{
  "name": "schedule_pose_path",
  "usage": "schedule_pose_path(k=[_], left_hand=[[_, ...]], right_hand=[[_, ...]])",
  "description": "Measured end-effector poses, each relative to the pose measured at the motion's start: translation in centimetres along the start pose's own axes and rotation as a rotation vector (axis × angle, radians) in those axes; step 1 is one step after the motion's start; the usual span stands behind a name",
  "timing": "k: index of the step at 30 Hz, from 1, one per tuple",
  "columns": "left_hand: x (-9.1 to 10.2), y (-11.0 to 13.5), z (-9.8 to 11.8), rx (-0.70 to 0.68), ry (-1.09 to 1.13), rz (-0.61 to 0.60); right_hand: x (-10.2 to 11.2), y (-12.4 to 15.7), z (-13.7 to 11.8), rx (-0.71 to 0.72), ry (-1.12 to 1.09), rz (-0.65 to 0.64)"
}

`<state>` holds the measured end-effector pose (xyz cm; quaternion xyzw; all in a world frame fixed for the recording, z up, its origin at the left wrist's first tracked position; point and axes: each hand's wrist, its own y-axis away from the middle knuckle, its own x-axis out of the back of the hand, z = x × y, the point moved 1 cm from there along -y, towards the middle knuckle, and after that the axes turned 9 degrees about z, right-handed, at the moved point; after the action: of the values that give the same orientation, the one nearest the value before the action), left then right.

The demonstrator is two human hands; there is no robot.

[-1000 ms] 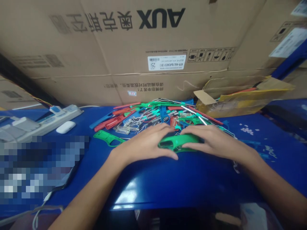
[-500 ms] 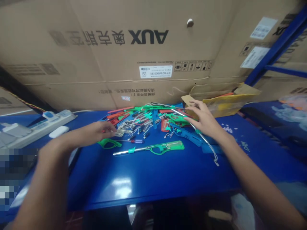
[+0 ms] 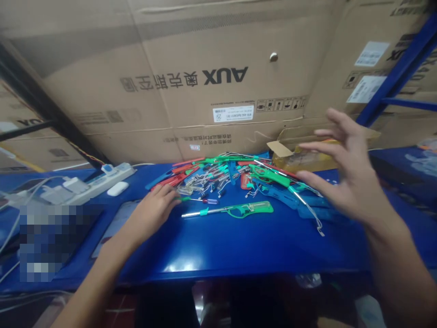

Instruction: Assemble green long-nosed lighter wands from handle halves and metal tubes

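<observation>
My left hand (image 3: 157, 206) is closed over a green lighter casing (image 3: 185, 198), hiding most of it; only a green tip shows past the fingers. Beside those fingertips lies a screwdriver (image 3: 210, 201) with a purple handle. In front of it on the blue table, a long-necked gas lighter (image 3: 249, 209) rests with its green casing opened and its metal tube pointing left. My right hand (image 3: 351, 168) is raised with fingers spread, holding nothing. Below and left of it is a pile of casings, tubes and wires, among them a blue casing (image 3: 276, 193) and a green casing (image 3: 269, 175).
Large cardboard boxes (image 3: 191, 41) form a wall behind the table (image 3: 218, 246). An opened carton with yellow tape (image 3: 285, 161) stands behind my right hand. At left are a white power strip (image 3: 99, 182) with plugs, a white case (image 3: 118, 188) and a flat tablet-like item (image 3: 116, 223).
My left hand has come down over the green casing, covering it. My right hand has lifted away from the pile to the right and opened wider. The view has shifted left.
</observation>
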<state>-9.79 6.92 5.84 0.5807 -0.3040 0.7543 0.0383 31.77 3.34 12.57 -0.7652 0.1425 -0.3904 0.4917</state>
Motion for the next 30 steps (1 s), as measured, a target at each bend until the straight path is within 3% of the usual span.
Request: schedule_pose_path(k=[1,3,7,11,15,18,21,24,27,30], left_hand=[[0.8,-0.2,0.7,0.034,-0.001,0.08],[2.4,-0.6,2.4,0.153,0.078,0.281],[2.9,-1.0,7.3,0.528,0.598,0.552],[-0.5,-1.1,12.2,0.733,1.226,0.421],[-3.8,-0.9,14.9,0.863,1.665,0.314],[-5.0,-0.7,16.1,0.898,1.771,0.26],[-5.5,-0.7,17.1,0.84,1.745,0.233],[-5.7,-0.6,17.5,0.725,1.544,0.177],[-6.2,-0.4,17.0,0.478,1.078,0.151],[-7.2,-0.3,16.5,0.238,0.545,0.115]], right_hand=[[0.7,0.9,-1.8,-0.021,-0.02,0.0],[0.6,3.2,-5.2,-0.086,-0.04,-0.127],[-3.9,6.9,-9.5,-0.18,-0.119,-0.265],[-7.7,7.7,-8.9,-0.054,-0.017,-0.228],[-7.4,8.3,-6.7,-0.011,0.051,-0.183],[-6.7,9.4,-5.7,0.02,0.054,-0.146],[-6.6,10.4,-5.3,-0.045,0.009,-0.109],[-6.7,10.9,-4.9,-0.176,-0.043,-0.084],[-6.3,11.1,-4.2,-0.374,-0.051,-0.031],[-5.9,11.2,-3.7,-0.665,-0.075,0.07]])
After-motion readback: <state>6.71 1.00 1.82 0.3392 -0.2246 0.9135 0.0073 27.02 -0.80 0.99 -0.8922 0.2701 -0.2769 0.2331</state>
